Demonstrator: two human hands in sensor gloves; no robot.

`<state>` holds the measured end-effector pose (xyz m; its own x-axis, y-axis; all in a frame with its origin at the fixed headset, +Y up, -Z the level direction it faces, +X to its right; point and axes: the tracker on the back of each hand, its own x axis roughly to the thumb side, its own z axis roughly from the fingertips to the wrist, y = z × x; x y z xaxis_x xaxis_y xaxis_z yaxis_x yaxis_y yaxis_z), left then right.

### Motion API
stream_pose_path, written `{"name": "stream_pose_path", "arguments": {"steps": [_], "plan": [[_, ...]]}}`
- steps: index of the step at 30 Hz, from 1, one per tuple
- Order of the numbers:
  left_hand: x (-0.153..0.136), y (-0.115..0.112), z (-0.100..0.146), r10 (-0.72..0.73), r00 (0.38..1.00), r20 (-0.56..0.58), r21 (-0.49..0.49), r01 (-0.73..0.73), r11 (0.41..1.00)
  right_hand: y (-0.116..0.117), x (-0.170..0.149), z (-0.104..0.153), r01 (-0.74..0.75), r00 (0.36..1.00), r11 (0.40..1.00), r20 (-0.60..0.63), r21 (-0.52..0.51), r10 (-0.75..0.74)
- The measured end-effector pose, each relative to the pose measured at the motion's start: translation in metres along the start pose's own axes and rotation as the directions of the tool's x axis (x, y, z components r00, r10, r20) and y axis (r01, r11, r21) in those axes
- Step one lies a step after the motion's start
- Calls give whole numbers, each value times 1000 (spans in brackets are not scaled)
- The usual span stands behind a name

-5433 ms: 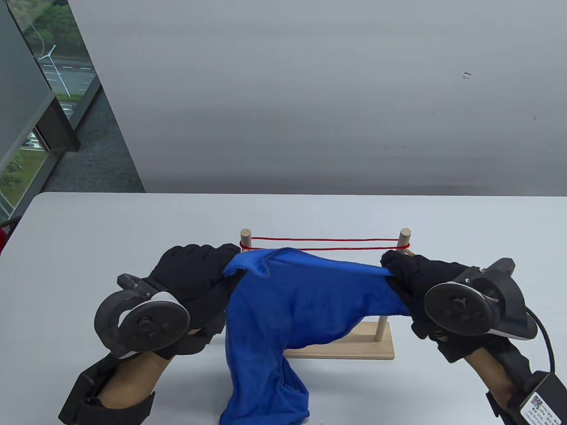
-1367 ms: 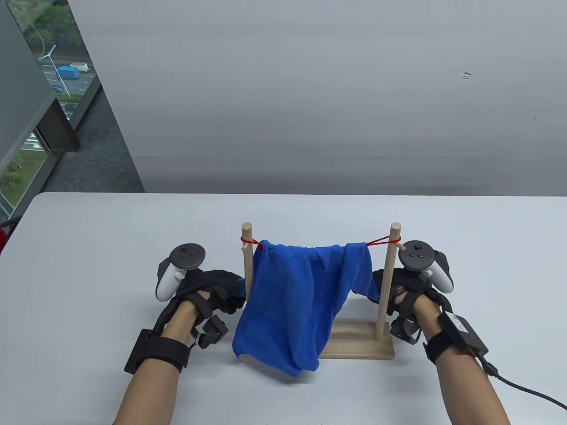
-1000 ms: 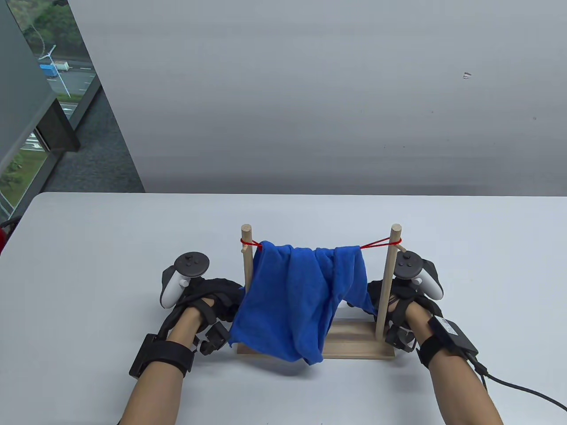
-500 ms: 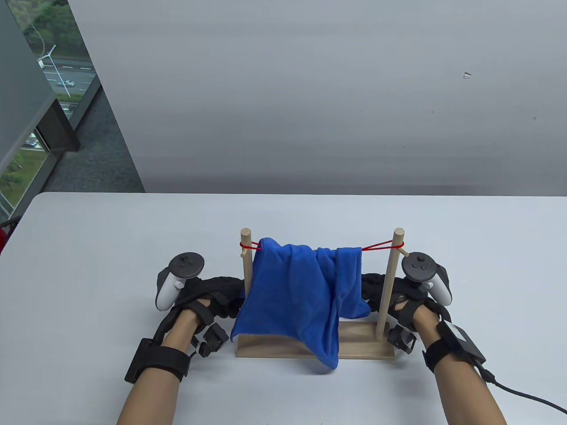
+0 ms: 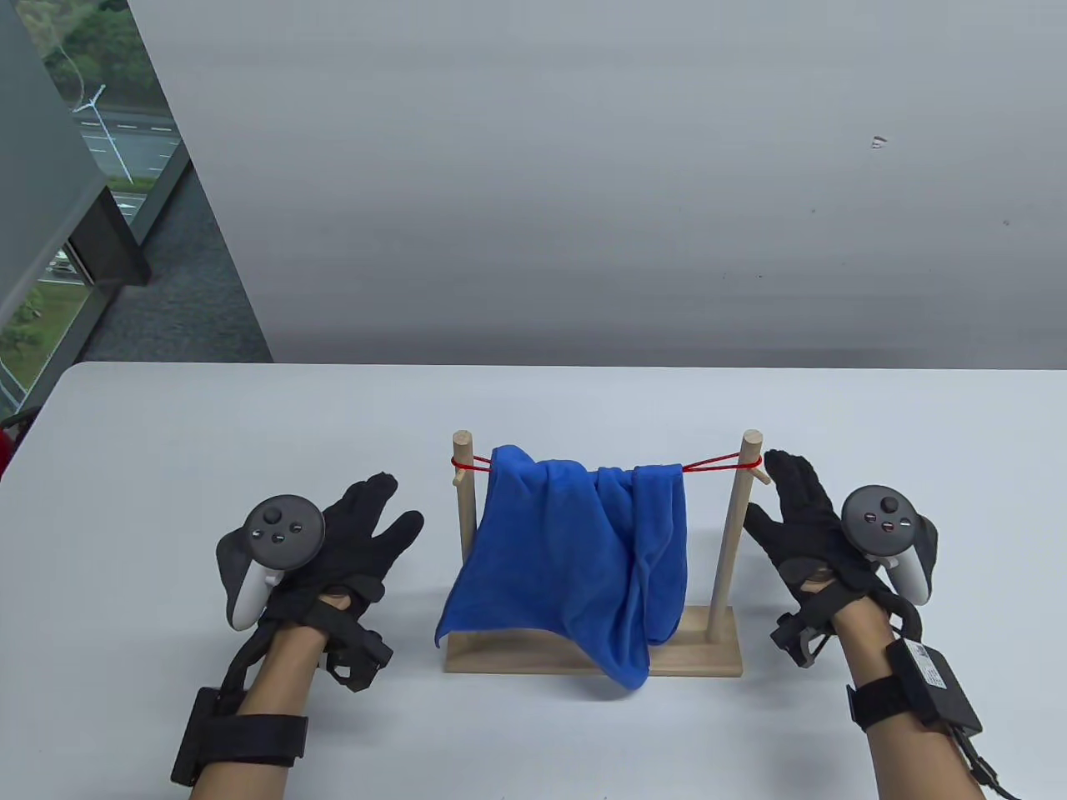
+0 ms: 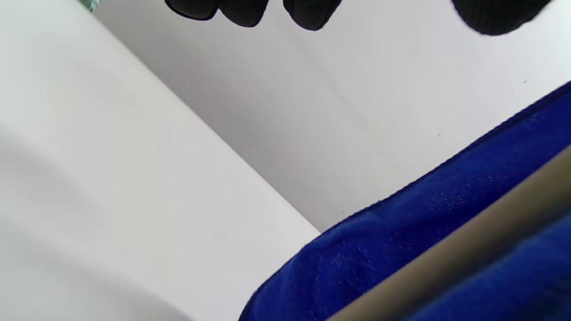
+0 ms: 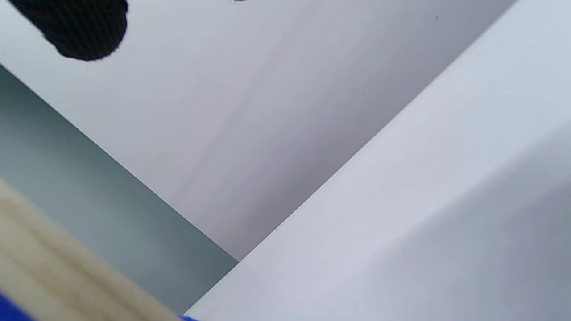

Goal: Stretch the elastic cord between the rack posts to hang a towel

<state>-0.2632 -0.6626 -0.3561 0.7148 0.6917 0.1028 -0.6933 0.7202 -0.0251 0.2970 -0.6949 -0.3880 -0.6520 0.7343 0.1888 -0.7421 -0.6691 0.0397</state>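
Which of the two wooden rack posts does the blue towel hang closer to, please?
The left post: the blue towel nearly touches it, while bare red elastic cord spans the gap to the right post.

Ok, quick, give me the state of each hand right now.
Left hand: open, fingers spread, holding nothing, apart from the towel.
Right hand: open, fingers extended, holding nothing, beside the right post.
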Motion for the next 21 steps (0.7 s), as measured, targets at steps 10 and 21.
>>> {"name": "stream_pose_path", "arguments": {"steps": [10,21], "plan": [[1,-2,51,-259,966,12,120,256,959,-9,26,60,-414,910,907,-40,-74,412],[-4,-15,66,-480,877,-17,97,479,872,10,34,83,-708,704,706,-102,-21,703]]}}
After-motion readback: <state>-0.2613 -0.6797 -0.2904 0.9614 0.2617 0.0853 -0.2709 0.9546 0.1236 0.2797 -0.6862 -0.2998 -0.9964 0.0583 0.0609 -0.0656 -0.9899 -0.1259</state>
